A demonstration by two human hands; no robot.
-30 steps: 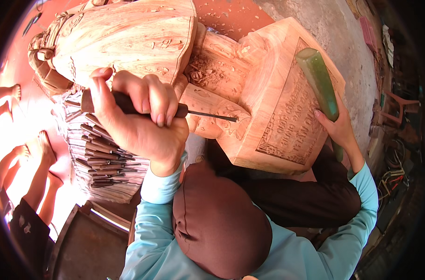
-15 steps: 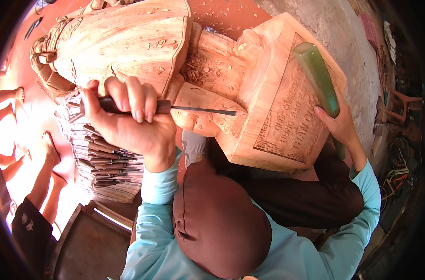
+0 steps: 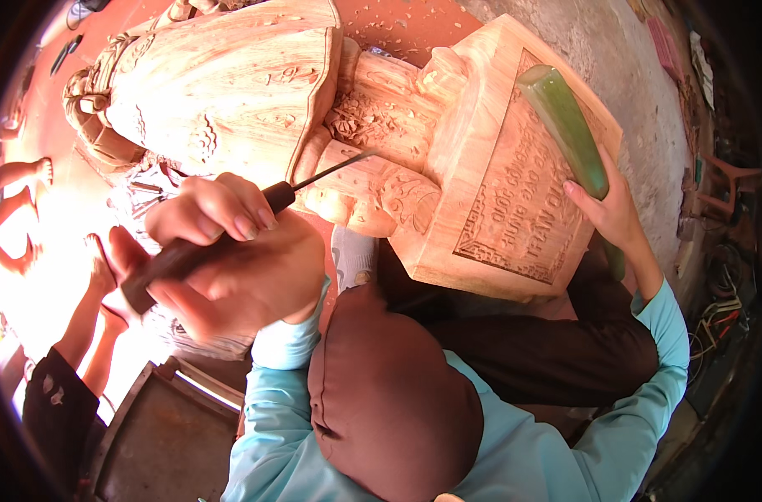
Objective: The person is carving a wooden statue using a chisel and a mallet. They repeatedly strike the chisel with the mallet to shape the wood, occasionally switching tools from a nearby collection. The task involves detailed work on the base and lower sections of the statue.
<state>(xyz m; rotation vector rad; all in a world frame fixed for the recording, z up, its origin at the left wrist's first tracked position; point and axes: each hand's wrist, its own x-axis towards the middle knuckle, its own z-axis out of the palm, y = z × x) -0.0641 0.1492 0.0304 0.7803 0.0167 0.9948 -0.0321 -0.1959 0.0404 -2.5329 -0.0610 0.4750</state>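
Note:
My left hand [image 3: 238,259] is closed loosely round the dark wooden handle of a carving chisel [image 3: 279,197], its thumb smeared by motion. The thin blade slants up and right, its tip in front of the carved wooden statue [image 3: 230,84] near the leg; whether it touches cannot be made out. In my right hand [image 3: 619,209] is a green club-shaped mallet [image 3: 565,125], gripped by its lower part. The mallet lies across the front of a lettered panel [image 3: 515,209] cut into the statue's base [image 3: 456,272]. Most fingers of that hand are hidden.
Several chisels [image 3: 159,186] lie on a bundle partly behind my left hand. Wood chips sit in the statue's recess. My bent knee [image 3: 397,393] fills the near middle. Another person's bare feet [image 3: 100,263] are at left, by a dark tray-like piece [image 3: 171,435]. Cables [image 3: 715,322] lie at right.
My left hand has turned and come lower and nearer, so the chisel's blade has swung from level to slanting upward. The right hand and mallet have hardly moved.

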